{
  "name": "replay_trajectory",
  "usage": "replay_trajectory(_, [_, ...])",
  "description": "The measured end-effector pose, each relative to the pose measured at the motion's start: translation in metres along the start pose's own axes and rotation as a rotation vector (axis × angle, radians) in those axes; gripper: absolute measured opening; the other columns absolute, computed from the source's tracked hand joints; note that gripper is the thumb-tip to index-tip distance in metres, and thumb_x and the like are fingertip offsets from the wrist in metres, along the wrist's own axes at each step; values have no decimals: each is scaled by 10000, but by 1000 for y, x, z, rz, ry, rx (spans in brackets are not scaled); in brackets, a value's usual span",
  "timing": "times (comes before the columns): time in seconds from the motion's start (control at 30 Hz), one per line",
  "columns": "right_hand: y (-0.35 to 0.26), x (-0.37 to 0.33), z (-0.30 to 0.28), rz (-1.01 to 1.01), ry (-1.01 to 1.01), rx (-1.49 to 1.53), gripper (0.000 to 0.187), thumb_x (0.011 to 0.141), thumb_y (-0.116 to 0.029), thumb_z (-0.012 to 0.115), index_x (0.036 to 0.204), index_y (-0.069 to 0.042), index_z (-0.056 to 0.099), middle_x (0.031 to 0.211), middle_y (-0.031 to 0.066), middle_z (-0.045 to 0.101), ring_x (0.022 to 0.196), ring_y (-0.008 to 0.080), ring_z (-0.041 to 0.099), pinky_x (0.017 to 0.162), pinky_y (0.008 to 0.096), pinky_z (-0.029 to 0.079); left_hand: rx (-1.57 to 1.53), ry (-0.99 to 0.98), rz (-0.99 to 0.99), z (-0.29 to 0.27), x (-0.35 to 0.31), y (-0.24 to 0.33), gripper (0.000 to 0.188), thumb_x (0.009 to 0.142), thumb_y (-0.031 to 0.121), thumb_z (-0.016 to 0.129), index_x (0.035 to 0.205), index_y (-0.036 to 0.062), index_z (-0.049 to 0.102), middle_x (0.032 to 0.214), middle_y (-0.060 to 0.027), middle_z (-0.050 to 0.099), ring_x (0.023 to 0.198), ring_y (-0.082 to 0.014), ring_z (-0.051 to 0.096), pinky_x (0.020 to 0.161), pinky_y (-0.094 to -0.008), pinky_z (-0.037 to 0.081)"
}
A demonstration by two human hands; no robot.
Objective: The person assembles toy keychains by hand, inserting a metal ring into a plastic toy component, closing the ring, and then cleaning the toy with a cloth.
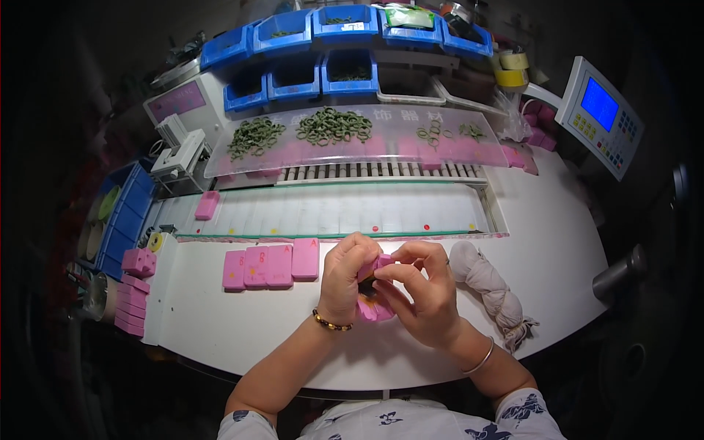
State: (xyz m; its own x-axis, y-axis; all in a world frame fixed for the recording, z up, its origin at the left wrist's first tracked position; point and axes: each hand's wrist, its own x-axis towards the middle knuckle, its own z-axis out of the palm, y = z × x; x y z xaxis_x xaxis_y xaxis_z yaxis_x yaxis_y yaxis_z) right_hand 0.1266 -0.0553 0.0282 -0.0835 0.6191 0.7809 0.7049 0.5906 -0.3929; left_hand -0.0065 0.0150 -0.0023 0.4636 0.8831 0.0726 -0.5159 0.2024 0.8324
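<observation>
A pink rubber mould (pixel 375 311) is held over the near middle of the table, its layers parted and a dark patch showing between them. My left hand (pixel 343 279) is closed around its left side. On the other side, my right hand (pixel 429 293) pinches the mould's upper edge between thumb and fingers. Whether a small piece sits inside the mould is hidden by the fingers. To the left of my hands, several pink mould blocks (pixel 279 265) with red marks lie flat in a row. A twisted whitish cloth (pixel 488 286) rests to the right.
Beyond a long white channel (pixel 323 209) and a roller strip (pixel 381 170), a clear shelf (pixel 396 150) carries heaps of green rings (pixel 334 126). Blue bins (pixel 293 75) line the back. A control panel (pixel 601 110) stands right; stacked pink blocks (pixel 132 304) stand left.
</observation>
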Motion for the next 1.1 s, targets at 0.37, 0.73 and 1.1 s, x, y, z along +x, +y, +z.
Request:
replay_trajectory(0.37, [1, -4, 0, -160, -109, 4, 178, 731, -31, 707, 876, -73, 612, 917, 31, 673, 948, 220, 635, 833, 349, 460, -211, 198, -39, 11, 6, 3, 182, 959, 259, 404, 870, 101, 421, 666, -92, 508, 586, -180, 547, 529, -280, 457])
replay_trajectory(0.73, [7, 3, -28, -274, 129, -236, 199, 745, -35, 729, 924, -81, 658, 927, 32, 692, 881, 213, 604, 719, 320, 473, -17, 129, -235, -6, 4, 13, 473, 955, 548, 464, 814, 103, 536, 619, -52, 540, 463, -168, 519, 424, -267, 401])
replay_trajectory(1.1, [21, -2, -21, 20, 47, 77, 186, 693, -27, 754, 842, -102, 673, 836, 15, 640, 783, 201, 581, 717, 330, 421, 98, -184, -132, 5, -9, 13, 122, 947, 155, 597, 938, 34, 595, 834, -22, 607, 724, -89, 597, 644, -243, 503])
